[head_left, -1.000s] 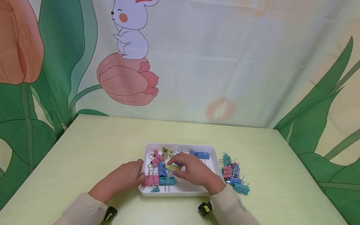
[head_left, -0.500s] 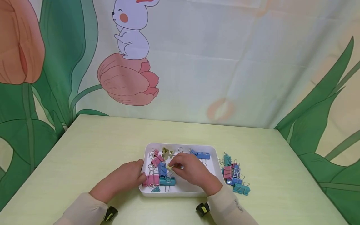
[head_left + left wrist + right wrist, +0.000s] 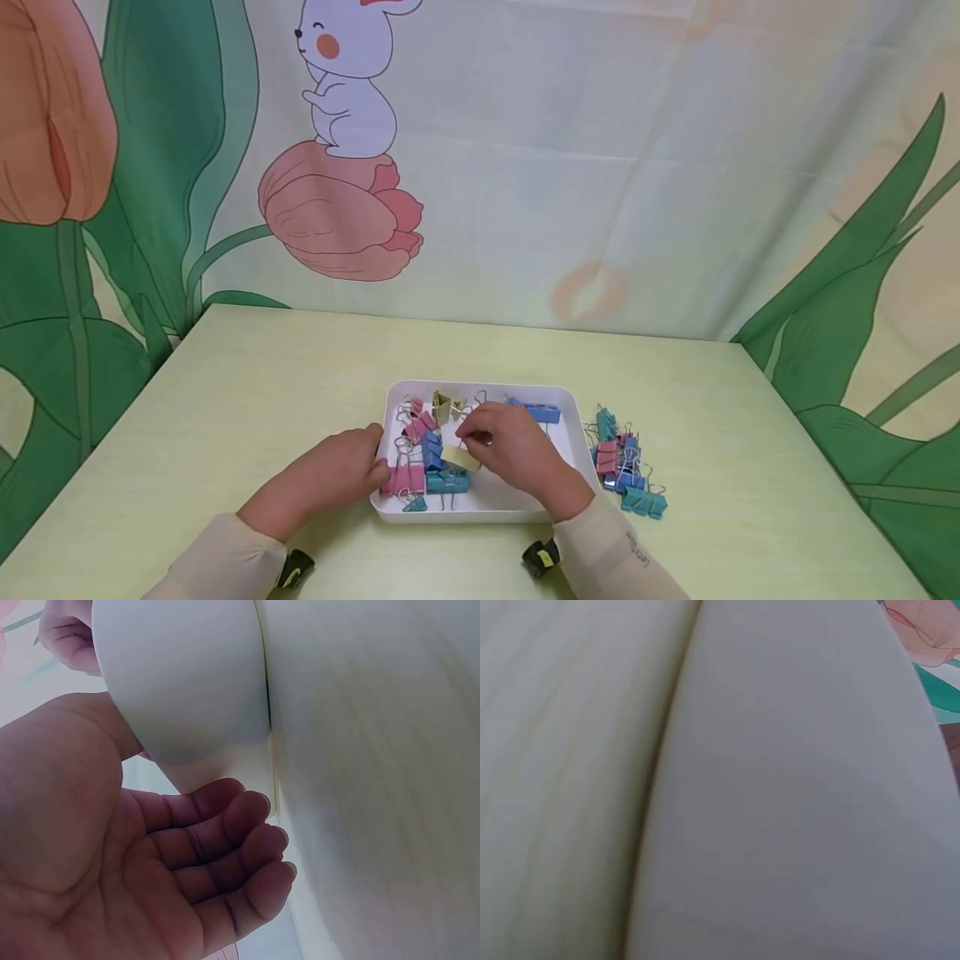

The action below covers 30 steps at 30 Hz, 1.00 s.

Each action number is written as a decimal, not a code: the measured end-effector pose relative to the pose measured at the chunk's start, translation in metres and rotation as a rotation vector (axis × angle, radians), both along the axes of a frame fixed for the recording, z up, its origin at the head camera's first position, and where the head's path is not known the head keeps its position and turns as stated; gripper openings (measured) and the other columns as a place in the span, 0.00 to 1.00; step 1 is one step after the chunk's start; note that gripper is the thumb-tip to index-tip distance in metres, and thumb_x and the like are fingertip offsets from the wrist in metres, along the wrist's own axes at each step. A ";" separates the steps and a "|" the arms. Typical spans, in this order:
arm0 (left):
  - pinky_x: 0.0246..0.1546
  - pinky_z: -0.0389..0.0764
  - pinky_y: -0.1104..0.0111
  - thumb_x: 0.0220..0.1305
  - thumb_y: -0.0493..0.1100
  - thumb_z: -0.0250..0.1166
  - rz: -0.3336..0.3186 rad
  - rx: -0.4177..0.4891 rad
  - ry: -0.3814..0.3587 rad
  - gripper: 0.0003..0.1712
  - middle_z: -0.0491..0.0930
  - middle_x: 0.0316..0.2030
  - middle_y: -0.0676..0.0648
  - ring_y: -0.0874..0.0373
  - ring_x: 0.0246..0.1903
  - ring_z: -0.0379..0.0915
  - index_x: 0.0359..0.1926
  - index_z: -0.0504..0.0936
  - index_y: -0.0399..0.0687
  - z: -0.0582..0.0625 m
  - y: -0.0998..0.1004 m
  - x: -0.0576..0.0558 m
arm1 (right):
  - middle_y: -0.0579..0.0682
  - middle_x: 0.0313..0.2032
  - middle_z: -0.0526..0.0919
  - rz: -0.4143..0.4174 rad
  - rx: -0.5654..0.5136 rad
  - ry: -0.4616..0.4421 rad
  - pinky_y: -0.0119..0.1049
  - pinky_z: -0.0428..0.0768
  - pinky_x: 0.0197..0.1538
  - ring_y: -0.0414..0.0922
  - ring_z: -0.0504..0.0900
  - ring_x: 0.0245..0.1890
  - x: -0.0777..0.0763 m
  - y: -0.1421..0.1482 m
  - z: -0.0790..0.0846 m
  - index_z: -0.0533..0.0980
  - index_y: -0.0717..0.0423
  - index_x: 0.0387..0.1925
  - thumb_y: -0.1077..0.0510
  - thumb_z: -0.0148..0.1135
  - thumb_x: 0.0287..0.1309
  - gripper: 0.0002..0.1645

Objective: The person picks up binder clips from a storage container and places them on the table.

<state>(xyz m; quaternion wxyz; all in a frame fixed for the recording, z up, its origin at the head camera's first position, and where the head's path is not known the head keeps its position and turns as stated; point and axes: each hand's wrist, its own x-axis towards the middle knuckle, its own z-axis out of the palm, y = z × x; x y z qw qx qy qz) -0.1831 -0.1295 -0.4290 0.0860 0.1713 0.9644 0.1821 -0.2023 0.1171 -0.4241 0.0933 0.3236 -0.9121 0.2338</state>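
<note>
In the head view, a white tray (image 3: 495, 517) holds pink, blue, teal and yellow binder clips. My left hand (image 3: 337, 471) grips the tray's left end. The left wrist view shows its curled fingers (image 3: 247, 847) at the tray's outer wall. Over the tray, my right hand (image 3: 517, 446) pinches a yellow binder clip (image 3: 461, 458), apparently by its wire handle. That clip's body hangs just below the fingertips, close to a blue clip (image 3: 432, 450) and a teal clip (image 3: 447, 482). Only the tray's wall (image 3: 795, 787) fills most of the right wrist view; the right hand's grip is hidden there.
Right of the tray, a loose pile of binder clips lies on the table (image 3: 300, 358), including a pink clip (image 3: 607, 458) and a teal clip (image 3: 645, 502). Inside the tray, a blue clip (image 3: 542, 413) sits at the back right. A printed curtain (image 3: 525, 167) hangs behind.
The yellow clip, first between thumb and fingers and then mostly covered by them, now shows below the fingertips. My right wrist has shifted slightly left. The left hand stays put.
</note>
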 end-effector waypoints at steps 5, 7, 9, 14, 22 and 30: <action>0.39 0.75 0.60 0.61 0.46 0.58 0.005 -0.004 -0.011 0.23 0.75 0.33 0.44 0.54 0.31 0.69 0.50 0.71 0.31 0.000 0.000 0.000 | 0.44 0.37 0.85 -0.017 -0.029 -0.027 0.27 0.79 0.39 0.36 0.80 0.34 0.003 0.004 0.005 0.85 0.52 0.37 0.59 0.64 0.58 0.06; 0.40 0.75 0.59 0.61 0.46 0.58 0.007 -0.007 -0.015 0.25 0.76 0.34 0.43 0.54 0.32 0.69 0.52 0.70 0.30 0.000 0.000 0.000 | 0.43 0.36 0.85 -0.013 -0.051 -0.030 0.27 0.79 0.39 0.36 0.80 0.33 0.004 0.006 0.007 0.85 0.52 0.37 0.59 0.64 0.58 0.06; 0.41 0.76 0.59 0.61 0.46 0.58 0.007 -0.013 -0.015 0.26 0.77 0.36 0.43 0.54 0.33 0.70 0.53 0.70 0.30 0.000 0.000 0.000 | 0.43 0.36 0.85 -0.007 -0.079 -0.033 0.26 0.79 0.39 0.35 0.81 0.33 0.004 0.009 0.009 0.85 0.52 0.36 0.60 0.64 0.58 0.06; 0.40 0.76 0.59 0.61 0.46 0.58 0.002 -0.013 -0.008 0.25 0.76 0.34 0.43 0.54 0.32 0.69 0.51 0.70 0.30 0.000 0.001 0.000 | 0.44 0.36 0.86 0.006 -0.165 0.007 0.25 0.80 0.39 0.35 0.83 0.33 0.004 0.019 0.017 0.85 0.51 0.34 0.61 0.67 0.56 0.05; 0.34 0.72 0.62 0.61 0.45 0.58 0.013 -0.003 0.003 0.20 0.73 0.29 0.46 0.55 0.29 0.68 0.47 0.71 0.34 -0.002 0.003 0.001 | 0.42 0.35 0.86 0.000 -0.284 0.029 0.26 0.81 0.39 0.36 0.83 0.34 0.003 0.037 0.026 0.85 0.50 0.33 0.63 0.67 0.55 0.06; 0.38 0.75 0.61 0.61 0.46 0.58 0.016 -0.020 -0.002 0.24 0.76 0.34 0.43 0.54 0.31 0.69 0.51 0.70 0.31 -0.005 0.005 0.001 | 0.42 0.36 0.85 -0.007 -0.307 -0.037 0.27 0.81 0.40 0.36 0.83 0.35 0.003 0.053 0.034 0.85 0.48 0.32 0.63 0.68 0.54 0.06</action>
